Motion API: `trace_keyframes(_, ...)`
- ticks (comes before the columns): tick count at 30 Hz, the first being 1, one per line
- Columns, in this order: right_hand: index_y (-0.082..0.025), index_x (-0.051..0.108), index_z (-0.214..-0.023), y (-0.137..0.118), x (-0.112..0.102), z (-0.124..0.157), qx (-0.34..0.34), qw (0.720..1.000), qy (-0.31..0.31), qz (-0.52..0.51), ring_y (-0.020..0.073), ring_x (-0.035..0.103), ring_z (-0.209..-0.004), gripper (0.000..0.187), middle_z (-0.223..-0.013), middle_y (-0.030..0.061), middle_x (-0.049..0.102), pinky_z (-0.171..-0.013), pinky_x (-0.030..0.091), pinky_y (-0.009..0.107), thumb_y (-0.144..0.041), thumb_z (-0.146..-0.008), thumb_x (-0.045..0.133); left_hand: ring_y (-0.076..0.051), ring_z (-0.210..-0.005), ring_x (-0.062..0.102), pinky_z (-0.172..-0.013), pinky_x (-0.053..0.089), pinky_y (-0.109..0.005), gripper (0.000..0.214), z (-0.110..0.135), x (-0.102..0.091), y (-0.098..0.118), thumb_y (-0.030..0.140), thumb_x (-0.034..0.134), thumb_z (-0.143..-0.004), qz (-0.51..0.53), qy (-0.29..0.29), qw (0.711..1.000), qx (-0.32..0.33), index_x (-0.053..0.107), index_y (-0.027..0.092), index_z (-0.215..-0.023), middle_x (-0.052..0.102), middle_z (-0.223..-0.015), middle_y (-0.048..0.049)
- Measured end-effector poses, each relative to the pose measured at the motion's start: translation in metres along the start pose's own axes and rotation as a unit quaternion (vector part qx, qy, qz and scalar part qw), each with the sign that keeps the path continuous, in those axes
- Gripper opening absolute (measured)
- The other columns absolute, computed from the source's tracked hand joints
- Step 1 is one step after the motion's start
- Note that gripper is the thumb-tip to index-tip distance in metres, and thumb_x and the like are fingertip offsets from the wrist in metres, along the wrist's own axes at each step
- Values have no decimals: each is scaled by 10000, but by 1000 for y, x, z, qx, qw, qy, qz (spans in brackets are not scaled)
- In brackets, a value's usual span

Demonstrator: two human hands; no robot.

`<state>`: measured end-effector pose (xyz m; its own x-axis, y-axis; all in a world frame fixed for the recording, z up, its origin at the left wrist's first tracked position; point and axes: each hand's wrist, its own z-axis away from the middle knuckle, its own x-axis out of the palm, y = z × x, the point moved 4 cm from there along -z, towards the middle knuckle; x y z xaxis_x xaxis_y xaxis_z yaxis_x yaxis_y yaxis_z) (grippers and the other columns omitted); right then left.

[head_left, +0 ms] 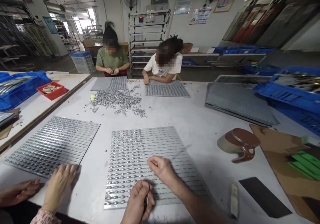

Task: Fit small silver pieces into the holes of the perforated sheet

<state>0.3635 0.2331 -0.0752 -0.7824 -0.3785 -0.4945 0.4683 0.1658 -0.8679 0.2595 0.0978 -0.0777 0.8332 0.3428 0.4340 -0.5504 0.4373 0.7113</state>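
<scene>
Neighbour's hands: a co-worker's hands (pixel 58 184) at the lower left lie flat and open against the near edge of the left tray (pixel 53 144), a grey sheet of ribbed rows filled with small metal pieces.
Loose pieces: a heap of small metal parts (pixel 117 101) lies spread on the white table (pixel 200 124), well beyond both near trays.
Left hand: the left hand (pixel 137 202) is curled almost into a fist at the near edge of the middle tray (pixel 147 160); something thin and dark shows between its fingers, too small to tell what.
Right hand: the right hand (pixel 161 167) rests on the middle tray, fingers bent and thumb pinched to forefinger on a row; whether a piece is between them I cannot tell.
Far side: two people sit across the table, each with hands on a tray of their own.
Right of table: a brown tape dispenser (pixel 240 144) near cardboard (pixel 282 144), and blue crates (pixel 292 91) behind.
</scene>
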Motion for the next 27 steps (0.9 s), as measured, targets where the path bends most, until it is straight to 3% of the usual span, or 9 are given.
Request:
trace_keyframes(4,-229,741,-824,6,16,-24,6,998,35,54,190,699,-654,199,-709,18,769,-617,496,250,-273,-918,572,-25,-282,249,-337,26,-205,660,-2,-4,-1,802,820,-657,5,2,1000,1,616,201,-839,630,-513,34)
trace_keyframes(8,-234,739,-786,4,23,-29,6,995,32,98,197,697,-671,238,-701,17,765,-649,470,263,-270,-936,557,-37,-283,252,-341,27,-222,659,-1,-9,4,806,841,-615,-2,28,1000,-4,631,212,-807,628,-514,10)
trace_keyframes(15,-231,731,-775,1,17,-27,10,989,19,145,195,706,-738,263,-752,23,770,-711,440,261,-204,-965,552,-35,-343,285,-428,67,-234,305,5,-5,10,493,786,-877,6,14,1000,-1,659,228,-796,646,-577,-6)
trace_keyframes(20,-228,681,-754,5,19,-36,43,987,13,154,189,690,-686,200,-721,11,752,-651,409,257,-192,-944,629,-33,-321,280,-384,45,-214,476,0,-5,5,655,837,-764,5,12,1000,-2,656,218,-810,639,-556,4)
trace_keyframes(23,-217,678,-863,2,17,-42,55,986,15,155,198,679,-686,87,-687,-4,709,-662,403,260,-139,-899,666,-24,-303,257,-337,37,-203,612,-1,-5,6,763,827,-687,4,4,1000,1,628,201,-825,636,-547,27)
trace_keyframes(27,-212,664,-1039,-15,6,-26,48,991,17,124,195,653,-669,113,-646,-43,639,-679,426,263,-181,-930,665,-33,-333,299,-343,75,-199,644,7,-3,14,791,753,-747,1,28,1000,-5,665,178,-924,662,-596,14)
